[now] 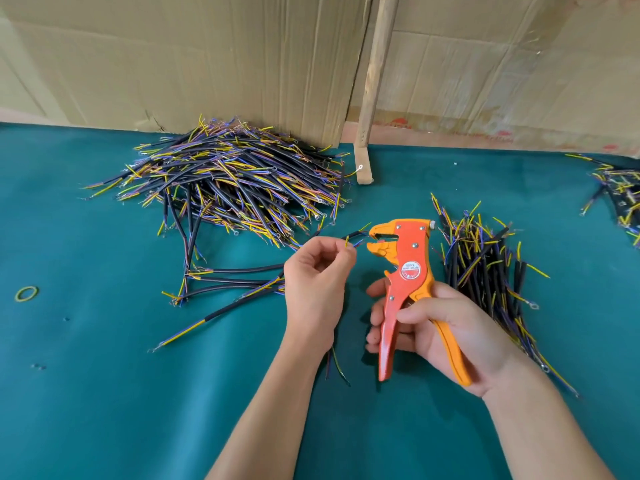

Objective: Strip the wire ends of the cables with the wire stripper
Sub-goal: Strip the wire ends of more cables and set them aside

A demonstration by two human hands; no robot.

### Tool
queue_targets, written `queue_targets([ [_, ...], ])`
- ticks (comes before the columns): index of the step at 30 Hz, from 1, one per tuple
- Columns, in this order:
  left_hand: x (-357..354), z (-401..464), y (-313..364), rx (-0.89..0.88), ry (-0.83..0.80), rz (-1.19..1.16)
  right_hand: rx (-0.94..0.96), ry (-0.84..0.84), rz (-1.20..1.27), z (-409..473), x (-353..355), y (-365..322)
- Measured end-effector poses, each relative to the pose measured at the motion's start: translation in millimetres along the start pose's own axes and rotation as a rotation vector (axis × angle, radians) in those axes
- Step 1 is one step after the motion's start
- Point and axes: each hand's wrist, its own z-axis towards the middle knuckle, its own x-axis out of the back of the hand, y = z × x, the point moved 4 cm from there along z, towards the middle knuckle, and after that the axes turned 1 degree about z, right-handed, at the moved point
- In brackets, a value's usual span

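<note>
Head view, what I see now. Right hand [450, 327] grips the wire stripper [408, 271], fingers curled round both handles: red handle toward me, orange one in the palm. Tool stands near upright at centre frame, head pointing to 9 o'clock, its mouth gaping.

Left hand [317, 275] sits just at 9 o'clock of the tool head. Thumb and forefinger pinch a thin wire end of a black cable [351, 237], other fingers curled in. The cable's split ends (yellow, blue) fan out toward the stripper's mouth, very close to it. I can't tell if a wire is actually inside the mouth or just in front of it.

Cable stock on the green worktop [104, 393]:
- big pile of cables [225, 181] at 11 o'clock, against the cardboard wall [173, 57]; many ends show ring terminals or bare strands
- a few loose cables [235, 275] at 9 o'clock of the left hand, lying roughly flat, some passing behind the wrist
- second pile [485, 268] at 3 o'clock of the tool, just behind the right hand, cables mostly lined up toward me
- third pile [620, 192] at 2 o'clock, cut off by the frame edge

Other: a wooden stick [372, 88] leans at 12 o'clock against the cardboard, foot on the worktop. A yellow-green rubber band [26, 293] lies at far 9 o'clock, well apart from everything. A few tiny scraps on the cloth near it, too small to identify.
</note>
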Motion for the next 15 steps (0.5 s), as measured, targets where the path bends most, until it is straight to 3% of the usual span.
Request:
queue_targets([
  [8, 0.9, 0.2, 1.1, -0.06, -0.023, 0.027, -0.031, -0.008, 0.008, -1.3, -2.6, 0.1],
  [15, -3.4, -0.7, 1.6, -0.162, -0.042, 0.249, -0.013, 0.021, 0.036, -1.1, -2.8, -2.3],
])
